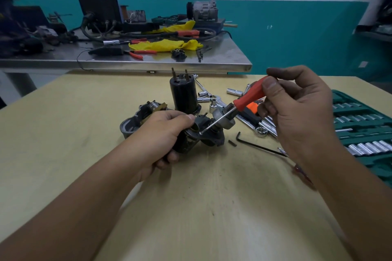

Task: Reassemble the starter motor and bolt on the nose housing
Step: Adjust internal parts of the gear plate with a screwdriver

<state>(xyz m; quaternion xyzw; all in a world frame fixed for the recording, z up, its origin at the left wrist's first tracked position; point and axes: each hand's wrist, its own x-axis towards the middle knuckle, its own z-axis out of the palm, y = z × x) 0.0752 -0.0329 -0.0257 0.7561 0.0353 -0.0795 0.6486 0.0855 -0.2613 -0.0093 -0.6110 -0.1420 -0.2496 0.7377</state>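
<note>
My left hand (165, 135) grips a dark starter motor part (209, 133) just above the wooden table, thumb lying on its top edge. My right hand (297, 108) holds a red-handled screwdriver (250, 95) by its handle; the thin shaft slants down-left and its tip touches the part near my left thumb. A black cylindrical motor body (184, 93) with two studs stands upright behind. A grey cast nose housing (135, 121) lies to the left, partly hidden by my left hand.
Loose sockets and wrenches (214, 96) lie behind the parts. A black hex key (258, 146) lies right of centre. A green socket set case (364, 125) sits open at the right edge. A cluttered steel bench (135, 57) stands beyond the table.
</note>
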